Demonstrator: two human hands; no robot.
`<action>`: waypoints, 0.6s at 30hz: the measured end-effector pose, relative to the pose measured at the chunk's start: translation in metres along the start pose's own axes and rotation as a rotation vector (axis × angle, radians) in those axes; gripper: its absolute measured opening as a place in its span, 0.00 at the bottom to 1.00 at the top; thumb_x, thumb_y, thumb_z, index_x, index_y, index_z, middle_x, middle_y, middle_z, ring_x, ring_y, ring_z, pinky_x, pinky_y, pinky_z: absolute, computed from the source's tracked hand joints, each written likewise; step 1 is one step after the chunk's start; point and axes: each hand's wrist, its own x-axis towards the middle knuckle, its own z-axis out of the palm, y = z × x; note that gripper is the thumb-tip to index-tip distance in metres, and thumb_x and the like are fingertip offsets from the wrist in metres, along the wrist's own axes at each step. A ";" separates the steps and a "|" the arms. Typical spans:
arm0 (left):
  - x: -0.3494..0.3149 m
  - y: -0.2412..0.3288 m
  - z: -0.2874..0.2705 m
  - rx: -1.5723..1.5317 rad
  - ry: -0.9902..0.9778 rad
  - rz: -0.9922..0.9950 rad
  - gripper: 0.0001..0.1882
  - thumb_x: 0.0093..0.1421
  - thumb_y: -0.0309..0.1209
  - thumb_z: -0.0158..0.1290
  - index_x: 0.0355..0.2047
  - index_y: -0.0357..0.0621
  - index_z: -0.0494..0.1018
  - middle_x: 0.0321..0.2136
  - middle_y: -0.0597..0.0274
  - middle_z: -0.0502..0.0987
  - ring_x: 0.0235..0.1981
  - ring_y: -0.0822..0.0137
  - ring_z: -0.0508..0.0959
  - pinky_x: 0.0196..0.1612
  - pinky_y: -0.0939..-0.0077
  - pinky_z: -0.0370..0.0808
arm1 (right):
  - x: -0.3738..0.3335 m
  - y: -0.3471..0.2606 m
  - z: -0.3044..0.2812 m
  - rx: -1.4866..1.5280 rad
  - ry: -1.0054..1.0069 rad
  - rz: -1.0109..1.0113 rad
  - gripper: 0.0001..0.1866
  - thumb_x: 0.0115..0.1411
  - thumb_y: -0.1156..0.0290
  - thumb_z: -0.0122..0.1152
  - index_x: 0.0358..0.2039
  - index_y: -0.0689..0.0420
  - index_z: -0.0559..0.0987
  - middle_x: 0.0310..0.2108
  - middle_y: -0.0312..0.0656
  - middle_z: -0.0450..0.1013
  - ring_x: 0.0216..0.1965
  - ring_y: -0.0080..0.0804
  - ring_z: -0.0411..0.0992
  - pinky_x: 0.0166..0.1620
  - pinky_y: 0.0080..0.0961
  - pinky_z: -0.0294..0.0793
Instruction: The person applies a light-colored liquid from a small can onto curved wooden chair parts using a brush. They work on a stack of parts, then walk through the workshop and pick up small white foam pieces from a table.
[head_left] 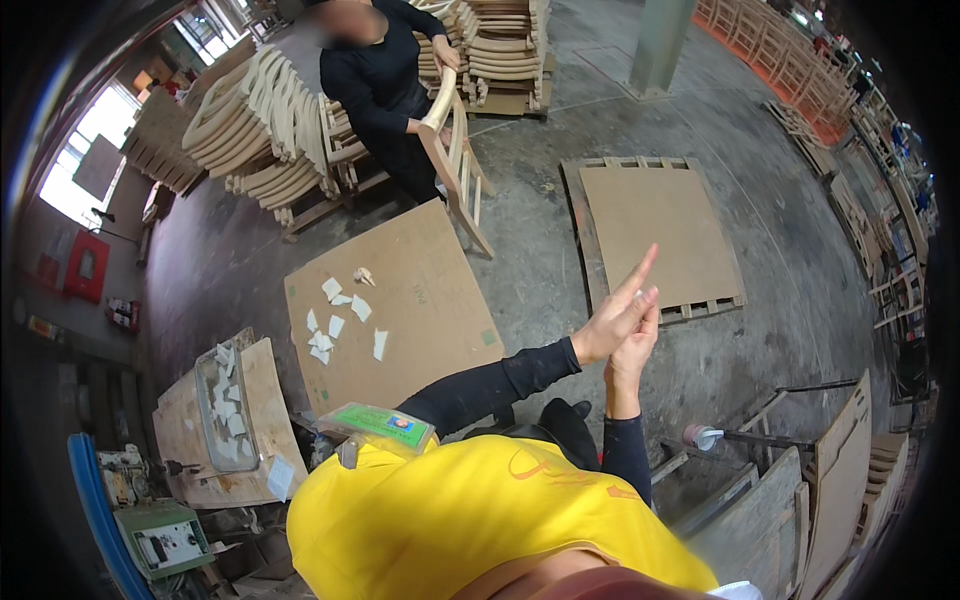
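Note:
My left hand [606, 328] is stretched out flat in front of my body, its fingers pointing up and away. Against it lies my right hand [633, 352], palm toward palm, with its fingers extended and partly covered by the left. I see nothing held between them. Both reach out over the grey floor, near the close edge of a low pallet [655, 225] topped with a brown board. To the left stands a cardboard-covered surface [430, 300]. Scattered on it are several white scraps [335, 327] and a small crumpled pale piece [363, 276].
Another person [375, 90] in black grips a wooden chair frame [458, 160] ahead. Stacked curved wooden parts [265, 120] stand behind. At left, a tray [208, 395] of white pieces rests on a wooden bench [270, 390]. Boards [755, 520] lean at right; a column [660, 50] rises beyond.

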 end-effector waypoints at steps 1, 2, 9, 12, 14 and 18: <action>0.002 -0.001 0.006 0.096 -0.011 0.016 0.39 0.66 0.55 0.35 0.69 0.48 0.40 0.69 0.52 0.40 0.70 0.52 0.37 0.67 0.63 0.43 | 0.004 -0.005 -0.004 -0.010 0.015 -0.022 0.09 0.66 0.67 0.51 0.39 0.59 0.68 0.37 0.36 0.71 0.39 0.22 0.70 0.40 0.19 0.70; 0.004 0.000 0.015 0.127 -0.021 0.012 0.40 0.65 0.56 0.36 0.68 0.47 0.39 0.68 0.51 0.42 0.69 0.50 0.37 0.67 0.60 0.42 | 0.007 -0.009 -0.019 0.135 -0.062 0.078 0.11 0.68 0.63 0.47 0.42 0.59 0.67 0.38 0.38 0.72 0.41 0.25 0.71 0.41 0.22 0.71; 0.042 -0.012 0.114 0.104 -0.185 0.093 0.43 0.62 0.56 0.43 0.68 0.45 0.42 0.67 0.47 0.46 0.69 0.48 0.39 0.67 0.52 0.38 | 0.049 -0.008 -0.149 0.226 0.034 0.342 0.13 0.68 0.62 0.47 0.44 0.58 0.67 0.39 0.39 0.72 0.42 0.27 0.71 0.42 0.22 0.71; 0.069 -0.030 0.152 0.124 -0.281 0.186 0.40 0.64 0.52 0.44 0.67 0.44 0.44 0.68 0.49 0.45 0.68 0.53 0.47 0.68 0.57 0.42 | 0.074 -0.002 -0.209 0.148 0.138 0.338 0.13 0.68 0.62 0.47 0.45 0.58 0.67 0.39 0.40 0.72 0.42 0.27 0.71 0.42 0.22 0.71; 0.088 -0.038 0.174 -0.172 -0.318 0.083 0.37 0.66 0.46 0.43 0.67 0.42 0.44 0.68 0.53 0.46 0.68 0.57 0.50 0.66 0.62 0.49 | 0.103 -0.006 -0.243 0.087 0.188 0.310 0.13 0.68 0.62 0.47 0.45 0.58 0.67 0.39 0.40 0.72 0.43 0.28 0.71 0.42 0.22 0.71; 0.124 -0.046 0.196 -0.381 -0.297 0.006 0.35 0.68 0.47 0.38 0.67 0.41 0.45 0.67 0.57 0.49 0.66 0.59 0.54 0.64 0.67 0.55 | 0.130 -0.064 -0.275 0.164 0.193 0.297 0.14 0.67 0.61 0.48 0.46 0.58 0.67 0.40 0.40 0.72 0.43 0.28 0.71 0.43 0.23 0.71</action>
